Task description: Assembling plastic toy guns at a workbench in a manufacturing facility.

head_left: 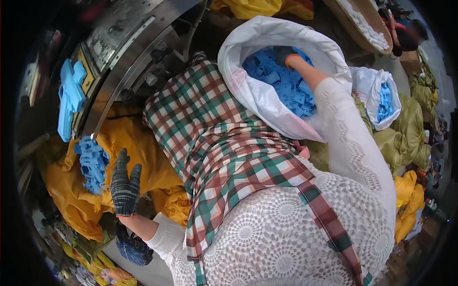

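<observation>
My left hand [126, 185], in a dark grey knit glove, is held up with its fingers stretched out and nothing in it. It is beside an open orange sack [136, 143] that holds blue plastic pieces [93, 164]. My right hand [284, 56], also gloved, reaches into a large white sack [241, 97] with its top rolled back. Many small blue plastic parts [286, 90] fill that sack. The right fingers are down among the parts, so their grip is hidden.
A metal machine [126, 59] stands at the upper left, with light-blue plastic pieces [71, 100] on its edge. On the right are a smaller white sack [367, 90] of blue parts and olive sacks [405, 126]. Another person [405, 35] is at the upper right beside a container of white pieces [365, 26].
</observation>
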The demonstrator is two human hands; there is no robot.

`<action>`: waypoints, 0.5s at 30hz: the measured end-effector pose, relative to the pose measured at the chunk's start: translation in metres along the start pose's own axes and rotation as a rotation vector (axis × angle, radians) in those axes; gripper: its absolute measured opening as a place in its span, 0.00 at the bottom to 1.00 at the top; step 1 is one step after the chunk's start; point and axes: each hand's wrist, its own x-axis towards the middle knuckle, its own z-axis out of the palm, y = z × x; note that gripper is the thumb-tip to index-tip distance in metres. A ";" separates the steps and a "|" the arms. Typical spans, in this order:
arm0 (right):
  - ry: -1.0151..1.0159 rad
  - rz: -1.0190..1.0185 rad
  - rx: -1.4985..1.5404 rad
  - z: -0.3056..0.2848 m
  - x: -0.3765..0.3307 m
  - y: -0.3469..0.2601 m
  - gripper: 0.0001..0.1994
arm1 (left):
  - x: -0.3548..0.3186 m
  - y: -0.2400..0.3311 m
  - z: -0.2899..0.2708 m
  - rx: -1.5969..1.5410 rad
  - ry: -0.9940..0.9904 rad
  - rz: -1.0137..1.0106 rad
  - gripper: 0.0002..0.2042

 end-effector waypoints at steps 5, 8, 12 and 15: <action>0.362 0.504 0.040 0.045 -0.012 -0.014 0.27 | -0.007 0.012 -0.004 0.013 -0.003 0.043 0.27; 0.218 0.299 0.004 0.022 -0.020 -0.016 0.21 | -0.008 0.011 -0.004 0.032 0.000 0.050 0.27; -0.133 -0.240 -0.235 -0.072 -0.053 -0.009 0.17 | 0.001 0.023 -0.001 0.010 -0.036 0.087 0.26; 0.173 -0.273 0.730 -0.186 -0.156 -0.043 0.23 | 0.019 0.051 0.010 -0.107 -0.056 0.336 0.26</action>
